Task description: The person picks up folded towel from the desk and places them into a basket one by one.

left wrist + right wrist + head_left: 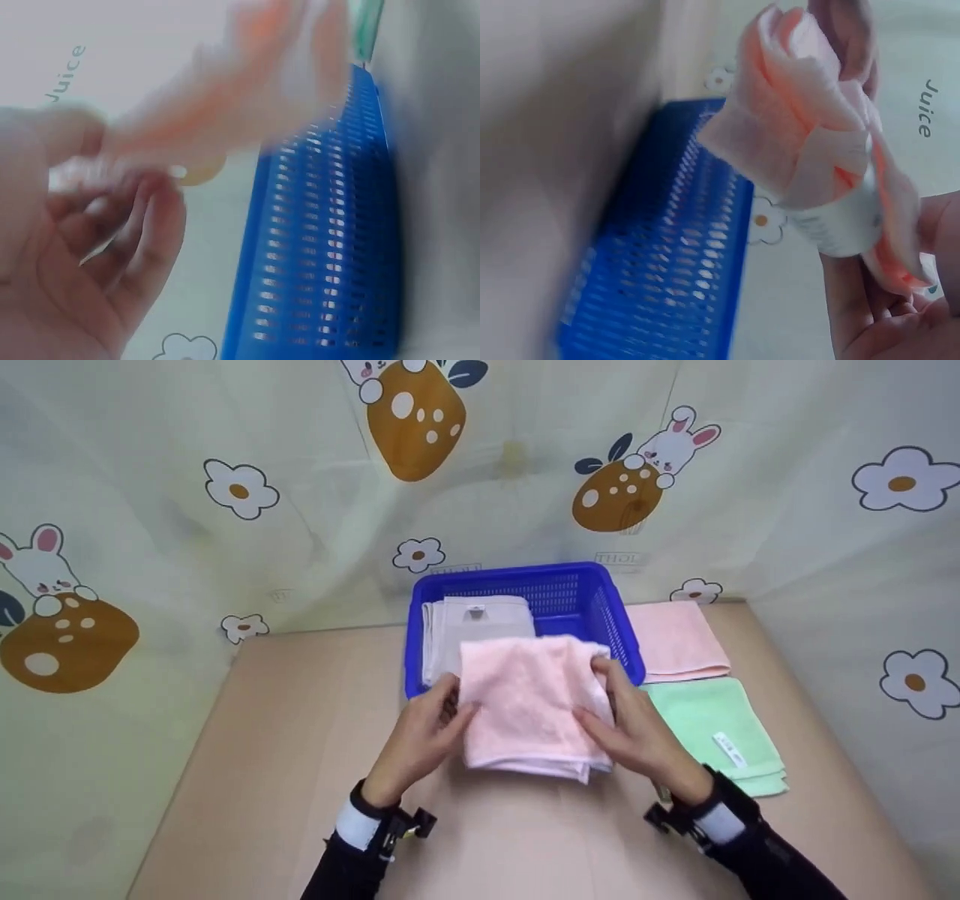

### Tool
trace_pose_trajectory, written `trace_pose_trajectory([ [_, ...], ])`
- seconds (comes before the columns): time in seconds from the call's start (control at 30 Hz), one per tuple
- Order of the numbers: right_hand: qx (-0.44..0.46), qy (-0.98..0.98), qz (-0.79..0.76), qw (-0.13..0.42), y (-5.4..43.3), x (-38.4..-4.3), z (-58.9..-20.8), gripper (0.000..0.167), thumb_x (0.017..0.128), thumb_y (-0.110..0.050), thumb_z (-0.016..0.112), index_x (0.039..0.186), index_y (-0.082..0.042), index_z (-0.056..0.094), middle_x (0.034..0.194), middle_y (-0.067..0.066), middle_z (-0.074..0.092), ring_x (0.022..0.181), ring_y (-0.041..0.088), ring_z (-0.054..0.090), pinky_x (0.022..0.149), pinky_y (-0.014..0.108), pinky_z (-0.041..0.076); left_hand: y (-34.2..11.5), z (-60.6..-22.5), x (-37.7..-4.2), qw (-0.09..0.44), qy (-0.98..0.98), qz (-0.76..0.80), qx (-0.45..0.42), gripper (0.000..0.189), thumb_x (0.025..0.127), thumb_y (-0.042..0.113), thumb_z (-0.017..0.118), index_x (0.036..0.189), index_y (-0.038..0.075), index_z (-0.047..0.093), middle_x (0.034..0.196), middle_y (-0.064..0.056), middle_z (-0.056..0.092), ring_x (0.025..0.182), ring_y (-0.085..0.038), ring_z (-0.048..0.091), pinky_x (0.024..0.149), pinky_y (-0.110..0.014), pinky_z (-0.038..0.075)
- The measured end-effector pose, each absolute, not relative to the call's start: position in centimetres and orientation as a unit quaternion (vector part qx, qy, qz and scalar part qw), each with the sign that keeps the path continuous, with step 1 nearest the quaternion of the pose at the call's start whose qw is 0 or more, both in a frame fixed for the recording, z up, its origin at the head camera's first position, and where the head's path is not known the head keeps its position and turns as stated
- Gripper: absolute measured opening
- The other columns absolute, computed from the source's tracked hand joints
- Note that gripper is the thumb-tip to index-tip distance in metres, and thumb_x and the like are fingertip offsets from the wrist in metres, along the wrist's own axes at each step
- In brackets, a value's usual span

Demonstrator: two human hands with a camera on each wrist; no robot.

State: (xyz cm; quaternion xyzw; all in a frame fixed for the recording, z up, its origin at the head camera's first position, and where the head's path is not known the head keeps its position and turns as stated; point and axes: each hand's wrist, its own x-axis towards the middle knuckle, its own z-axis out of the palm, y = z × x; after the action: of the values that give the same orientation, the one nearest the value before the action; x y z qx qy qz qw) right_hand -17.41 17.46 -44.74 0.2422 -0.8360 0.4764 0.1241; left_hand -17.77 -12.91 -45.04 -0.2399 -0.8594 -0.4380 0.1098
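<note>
Rabbit-print sheeting hangs behind a beige tabletop. Fingers on the left hand and right hand grasp opposite side edges of a folded pink towel, raised at the near side of a blue basket with a pale folded towel at its left. The pink towel's lower layers hang unevenly, so good handling probably means keeping both grips level, pinching every layer together and squaring up the loose corner.
</note>
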Motion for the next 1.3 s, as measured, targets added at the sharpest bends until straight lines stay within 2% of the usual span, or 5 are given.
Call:
trace_pose_trajectory([
  [0.3,0.258,-0.814,0.488,0.181,14.7,-22.3,-43.1,0.058,0.089,-0.001,0.074,0.141,0.004,0.048,0.142,0.020,0.060,0.123,0.028,0.061,0.106,0.049,0.050,-12.4,-45.4,-19.7,0.247,-0.843,-0.448,-0.167,0.006,0.106,0.002,0.050,0.111,0.002,0.054,0.100,-0.011,0.057,0.090,-0.019,0.059,0.078,-0.032,0.052],
  [0.73,0.222,-0.823,0.507,0.127,12.0,-27.2,-43.1,0.070,0.096,0.001,0.059,0.159,-0.012,0.032,0.165,0.009,0.038,0.145,0.028,0.045,0.121,0.050,0.037,-13.2,-46.3,-23.3,0.221,-0.846,-0.465,-0.136,0.042,0.104,0.005,0.054,0.146,0.000,0.054,0.126,-0.019,0.053,0.092,-0.021,0.051,0.073,-0.026,0.045],
  [0.8,0.207,-0.831,0.503,0.111,11.5,-27.9,-43.3,0.071,0.097,0.001,0.058,0.160,-0.015,0.029,0.167,0.009,0.034,0.148,0.030,0.042,0.122,0.052,0.036,-13.4,-46.6,-24.1,0.230,-0.854,-0.448,-0.131,0.043,0.105,0.003,0.053,0.148,0.000,0.053,0.131,-0.020,0.054,0.103,-0.025,0.057,0.084,-0.029,0.052],
  [1.03,0.176,-0.874,0.445,0.083,10.3,-30.0,-45.2,0.067,0.096,0.001,0.064,0.155,-0.015,0.036,0.129,0.026,0.062,0.106,0.036,0.064,0.089,0.048,0.055,-14.0,-47.9,-25.9,0.245,-0.885,-0.381,-0.109,0.033,0.104,0.001,0.056,0.136,-0.002,0.064,0.151,-0.018,0.054,0.141,-0.036,0.052,0.118,-0.045,0.043],
  [1.3,0.201,-0.891,0.398,0.091,10.0,-31.5,-47.1,0.036,0.093,0.005,0.063,0.128,-0.001,0.068,0.133,0.017,0.070,0.132,0.035,0.060,0.116,0.046,0.044,-13.7,-48.7,-26.2,0.243,-0.907,-0.324,-0.117,0.022,0.098,-0.004,0.061,0.107,0.002,0.079,0.124,-0.015,0.073,0.114,-0.040,0.064,0.100,-0.051,0.054],
])
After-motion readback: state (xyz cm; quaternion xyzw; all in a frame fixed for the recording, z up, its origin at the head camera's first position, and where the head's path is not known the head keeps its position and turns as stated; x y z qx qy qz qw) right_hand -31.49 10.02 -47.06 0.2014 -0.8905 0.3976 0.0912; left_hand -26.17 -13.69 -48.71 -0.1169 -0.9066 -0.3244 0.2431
